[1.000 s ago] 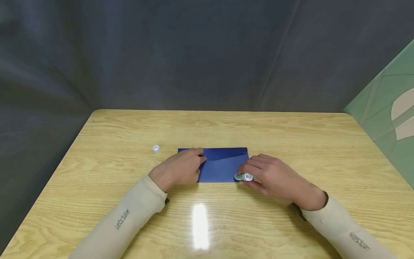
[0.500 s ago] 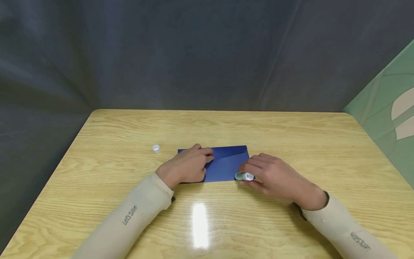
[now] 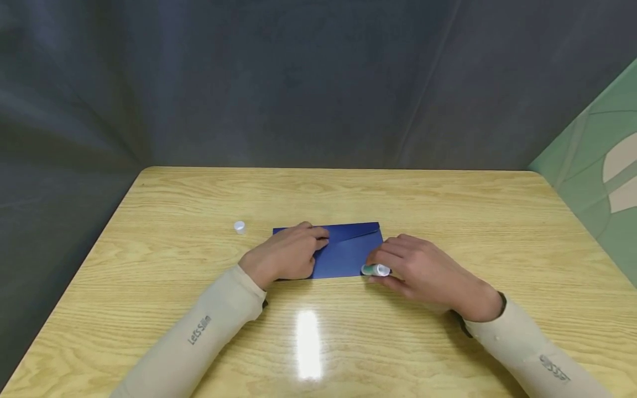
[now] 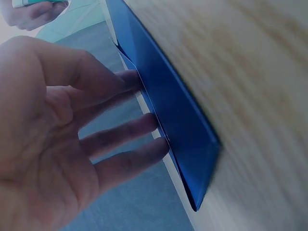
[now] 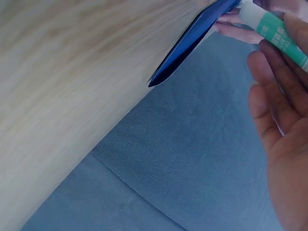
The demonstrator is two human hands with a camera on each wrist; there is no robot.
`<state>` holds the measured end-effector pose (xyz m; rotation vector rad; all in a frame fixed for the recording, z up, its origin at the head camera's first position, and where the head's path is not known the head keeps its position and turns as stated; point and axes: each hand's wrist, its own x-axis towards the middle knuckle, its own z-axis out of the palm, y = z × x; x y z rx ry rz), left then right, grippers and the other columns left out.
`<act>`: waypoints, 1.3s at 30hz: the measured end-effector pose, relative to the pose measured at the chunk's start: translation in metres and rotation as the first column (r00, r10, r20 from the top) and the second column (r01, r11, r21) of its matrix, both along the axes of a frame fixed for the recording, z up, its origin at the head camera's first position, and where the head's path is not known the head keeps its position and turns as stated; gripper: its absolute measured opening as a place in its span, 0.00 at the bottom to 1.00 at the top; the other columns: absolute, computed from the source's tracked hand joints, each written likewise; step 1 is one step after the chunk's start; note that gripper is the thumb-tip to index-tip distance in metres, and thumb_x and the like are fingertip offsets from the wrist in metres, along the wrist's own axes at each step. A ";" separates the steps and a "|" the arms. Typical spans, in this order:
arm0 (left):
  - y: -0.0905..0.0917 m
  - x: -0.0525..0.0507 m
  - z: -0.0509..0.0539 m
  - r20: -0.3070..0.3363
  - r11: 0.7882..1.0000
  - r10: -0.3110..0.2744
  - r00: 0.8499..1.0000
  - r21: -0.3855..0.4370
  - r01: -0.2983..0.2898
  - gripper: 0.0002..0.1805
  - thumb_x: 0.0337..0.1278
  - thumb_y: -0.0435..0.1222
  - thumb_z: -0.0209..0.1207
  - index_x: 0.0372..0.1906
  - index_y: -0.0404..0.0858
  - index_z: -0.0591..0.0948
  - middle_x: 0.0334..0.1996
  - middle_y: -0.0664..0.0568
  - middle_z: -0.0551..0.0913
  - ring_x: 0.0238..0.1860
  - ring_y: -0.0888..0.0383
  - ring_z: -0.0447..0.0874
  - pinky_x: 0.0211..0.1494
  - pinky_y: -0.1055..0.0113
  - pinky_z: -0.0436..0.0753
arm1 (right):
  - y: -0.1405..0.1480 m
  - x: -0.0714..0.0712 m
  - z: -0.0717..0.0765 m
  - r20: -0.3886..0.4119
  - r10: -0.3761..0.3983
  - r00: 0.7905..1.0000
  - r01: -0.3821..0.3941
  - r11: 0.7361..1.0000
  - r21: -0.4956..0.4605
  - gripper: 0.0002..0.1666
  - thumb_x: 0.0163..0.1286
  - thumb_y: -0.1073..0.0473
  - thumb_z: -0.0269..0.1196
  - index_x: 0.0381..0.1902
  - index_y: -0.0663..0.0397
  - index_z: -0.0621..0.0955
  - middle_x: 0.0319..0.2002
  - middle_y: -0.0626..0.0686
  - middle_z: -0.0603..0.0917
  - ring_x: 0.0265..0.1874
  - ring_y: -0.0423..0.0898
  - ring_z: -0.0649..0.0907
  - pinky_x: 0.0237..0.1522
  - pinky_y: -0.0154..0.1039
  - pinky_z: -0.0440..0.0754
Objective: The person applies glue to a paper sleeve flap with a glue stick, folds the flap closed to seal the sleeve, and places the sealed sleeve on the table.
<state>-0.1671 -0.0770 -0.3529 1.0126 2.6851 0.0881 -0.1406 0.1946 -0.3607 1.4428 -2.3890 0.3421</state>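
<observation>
A blue envelope (image 3: 343,261) lies on the table, its pointed flap folded down along the far side. My left hand (image 3: 291,255) rests over its left part. In the left wrist view the fingertips (image 4: 161,146) touch the flap edge, fingers nearly straight and the thumb bent toward them. Beside the envelope's near right corner, my right hand (image 3: 418,271) holds a glue stick (image 3: 376,270) between thumb and fingers. The glue stick (image 5: 279,34) has a white end and a green label in the right wrist view; its other fingers stay loose.
A small white cap (image 3: 240,227) stands on the wooden table (image 3: 448,204), left of the envelope. A dark curtain (image 3: 298,83) hangs behind the table's far edge, and a green patterned cloth (image 3: 592,149) is at the right.
My left hand has shifted right along the envelope and then stopped. The envelope has turned slightly, its right end moving away from me. My right hand and the glue stick stay almost still.
</observation>
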 end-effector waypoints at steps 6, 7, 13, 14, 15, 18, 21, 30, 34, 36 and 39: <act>-0.002 -0.001 0.002 0.065 0.999 0.036 0.997 0.023 -0.037 0.26 0.67 0.32 0.47 0.68 0.40 0.74 0.73 0.58 0.69 0.76 0.52 0.61 0.77 0.61 0.63 | 0.000 0.000 0.000 0.000 0.002 1.000 -0.002 1.000 0.005 0.18 0.55 0.50 0.76 0.42 0.46 0.84 0.36 0.40 0.86 0.34 0.36 0.81 0.39 0.37 0.81; -0.002 -0.001 0.003 0.067 0.999 0.040 0.997 0.030 -0.042 0.25 0.67 0.32 0.47 0.68 0.40 0.74 0.73 0.57 0.69 0.75 0.52 0.62 0.76 0.61 0.64 | 0.000 0.000 0.000 -0.002 0.004 1.000 -0.004 1.000 0.005 0.18 0.55 0.50 0.76 0.42 0.46 0.84 0.36 0.40 0.86 0.34 0.36 0.81 0.39 0.37 0.81; 0.001 -0.001 0.000 0.018 0.999 -0.007 1.000 0.037 0.007 0.23 0.72 0.35 0.47 0.69 0.41 0.74 0.73 0.53 0.69 0.73 0.51 0.66 0.75 0.60 0.65 | 0.000 -0.001 0.001 -0.003 0.013 1.000 -0.013 1.000 0.006 0.18 0.55 0.50 0.76 0.42 0.46 0.84 0.37 0.40 0.86 0.35 0.36 0.82 0.40 0.37 0.82; 0.002 -0.001 0.000 0.007 1.000 -0.015 1.000 0.026 0.014 0.24 0.73 0.36 0.47 0.69 0.42 0.74 0.73 0.52 0.69 0.73 0.51 0.66 0.75 0.60 0.64 | 0.000 -0.001 0.000 -0.003 0.014 1.000 -0.014 1.000 0.006 0.18 0.55 0.50 0.76 0.42 0.46 0.84 0.37 0.40 0.86 0.35 0.36 0.82 0.40 0.37 0.82; 0.003 -0.001 0.000 -0.002 1.000 -0.014 1.000 0.014 0.014 0.24 0.73 0.36 0.47 0.70 0.43 0.73 0.74 0.53 0.68 0.72 0.51 0.66 0.75 0.60 0.65 | 0.000 0.000 0.001 -0.003 0.015 1.000 -0.015 1.000 0.006 0.18 0.55 0.50 0.76 0.42 0.46 0.84 0.37 0.40 0.86 0.35 0.36 0.82 0.40 0.37 0.82; 0.007 0.001 0.001 -0.023 1.000 -0.010 1.000 -0.023 0.009 0.23 0.73 0.35 0.48 0.70 0.42 0.73 0.74 0.54 0.67 0.72 0.51 0.66 0.76 0.60 0.63 | 0.000 0.000 0.000 -0.003 0.016 1.000 -0.016 1.000 0.006 0.18 0.55 0.50 0.76 0.42 0.46 0.84 0.37 0.40 0.86 0.35 0.36 0.82 0.39 0.38 0.81; 0.011 0.003 0.002 -0.011 0.999 0.002 1.000 -0.037 -0.002 0.24 0.73 0.35 0.48 0.70 0.41 0.72 0.75 0.53 0.66 0.75 0.51 0.63 0.79 0.60 0.61 | 0.000 0.000 0.000 -0.001 0.015 1.000 -0.015 1.000 0.007 0.18 0.55 0.50 0.76 0.42 0.46 0.84 0.37 0.40 0.86 0.35 0.36 0.82 0.40 0.38 0.82; 0.014 0.000 0.001 0.039 0.999 0.027 0.999 -0.030 -0.025 0.27 0.72 0.37 0.50 0.73 0.41 0.68 0.77 0.54 0.61 0.78 0.49 0.56 0.80 0.60 0.58 | 0.000 0.001 -0.001 0.005 0.011 1.000 -0.011 1.000 0.012 0.18 0.55 0.50 0.76 0.42 0.46 0.84 0.36 0.40 0.86 0.34 0.36 0.82 0.38 0.37 0.81; 0.013 -0.001 -0.001 0.058 0.999 0.032 0.998 -0.031 -0.030 0.28 0.71 0.34 0.46 0.75 0.43 0.66 0.78 0.55 0.59 0.79 0.49 0.55 0.79 0.60 0.59 | 0.000 0.001 -0.002 -0.004 0.014 1.000 -0.014 1.000 0.011 0.18 0.54 0.50 0.76 0.41 0.46 0.84 0.36 0.41 0.86 0.34 0.37 0.82 0.38 0.38 0.82; 0.013 -0.001 -0.001 0.069 0.999 0.042 0.997 -0.028 -0.040 0.30 0.69 0.32 0.45 0.75 0.44 0.65 0.78 0.56 0.59 0.79 0.50 0.55 0.79 0.60 0.60 | 0.000 0.001 -0.002 -0.006 0.016 1.000 -0.016 1.000 0.008 0.18 0.54 0.50 0.76 0.41 0.46 0.83 0.36 0.41 0.86 0.34 0.37 0.82 0.38 0.38 0.82; 0.012 -0.001 -0.002 0.087 0.998 0.066 0.994 -0.030 -0.063 0.34 0.65 0.30 0.47 0.77 0.47 0.62 0.79 0.59 0.56 0.79 0.50 0.53 0.78 0.59 0.62 | 0.000 0.000 -0.002 -0.009 0.018 1.000 -0.018 1.000 0.008 0.18 0.55 0.50 0.76 0.41 0.46 0.84 0.36 0.41 0.86 0.35 0.37 0.82 0.38 0.38 0.82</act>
